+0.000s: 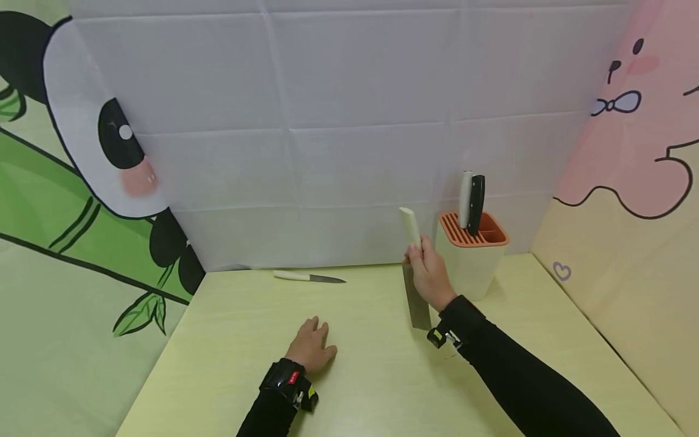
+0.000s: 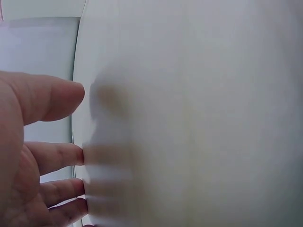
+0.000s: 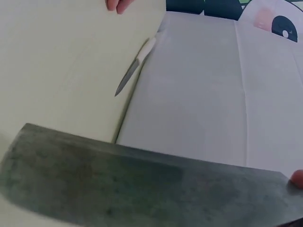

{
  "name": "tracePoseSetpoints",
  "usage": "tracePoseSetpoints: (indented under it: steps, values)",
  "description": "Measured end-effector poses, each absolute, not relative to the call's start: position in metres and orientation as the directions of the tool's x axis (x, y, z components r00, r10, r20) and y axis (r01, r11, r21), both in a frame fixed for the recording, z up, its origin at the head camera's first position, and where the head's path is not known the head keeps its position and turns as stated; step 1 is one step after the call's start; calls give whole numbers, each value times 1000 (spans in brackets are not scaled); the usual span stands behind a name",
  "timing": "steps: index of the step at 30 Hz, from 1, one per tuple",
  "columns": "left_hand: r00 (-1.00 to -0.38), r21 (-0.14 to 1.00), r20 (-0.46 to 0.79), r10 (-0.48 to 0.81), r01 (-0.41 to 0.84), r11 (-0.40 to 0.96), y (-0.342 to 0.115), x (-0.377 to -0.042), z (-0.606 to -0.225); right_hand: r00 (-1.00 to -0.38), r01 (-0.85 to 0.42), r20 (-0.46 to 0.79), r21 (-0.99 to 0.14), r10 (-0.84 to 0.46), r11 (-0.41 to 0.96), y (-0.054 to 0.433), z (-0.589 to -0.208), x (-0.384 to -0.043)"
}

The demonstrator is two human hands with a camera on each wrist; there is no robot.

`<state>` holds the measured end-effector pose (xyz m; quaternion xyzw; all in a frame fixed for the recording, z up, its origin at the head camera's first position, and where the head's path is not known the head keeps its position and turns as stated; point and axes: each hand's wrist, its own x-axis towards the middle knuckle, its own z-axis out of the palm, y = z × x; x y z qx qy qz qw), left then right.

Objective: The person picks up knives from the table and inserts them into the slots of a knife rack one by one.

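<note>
In the head view my right hand (image 1: 432, 276) grips a cleaver (image 1: 416, 297) where its pale handle meets the broad grey blade. The handle points up and away, and the blade slants down toward me, just left of the knife block (image 1: 471, 261). The blade (image 3: 142, 182) fills the lower part of the right wrist view. My left hand (image 1: 310, 347) is over the table with its fingers spread and nothing in them; the left wrist view shows its fingertips (image 2: 71, 153) right at the tabletop. Beyond it a small paring knife (image 1: 308, 277) with a white handle lies near the back edge.
Two knife handles, one white (image 1: 465, 199) and one black (image 1: 477, 205), stick up from the block's orange slotted top. The pale yellow table (image 1: 360, 388) meets a white cloth backdrop (image 1: 355, 152) at the back. Printed cartoon panels (image 1: 628, 152) flank it on both sides.
</note>
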<state>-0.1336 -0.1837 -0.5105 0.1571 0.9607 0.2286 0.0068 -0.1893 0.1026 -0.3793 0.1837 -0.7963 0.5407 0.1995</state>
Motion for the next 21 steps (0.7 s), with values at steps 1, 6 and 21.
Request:
tracePoseSetpoints:
  steps: [1,6,21]
  values:
    - [-951,444,59,304,298,845,-184,-133,-510,-854,-505,516,-786,-74,357,104,-378,-189]
    - [-952,443,58,301,294,847,-183,-133,-511,-828,-531,556,-732,-77,427,113,-372,-191]
    - [-955,441,46,294,284,851,-183,-135,-512,-694,-622,703,-477,-155,621,130,-356,-194]
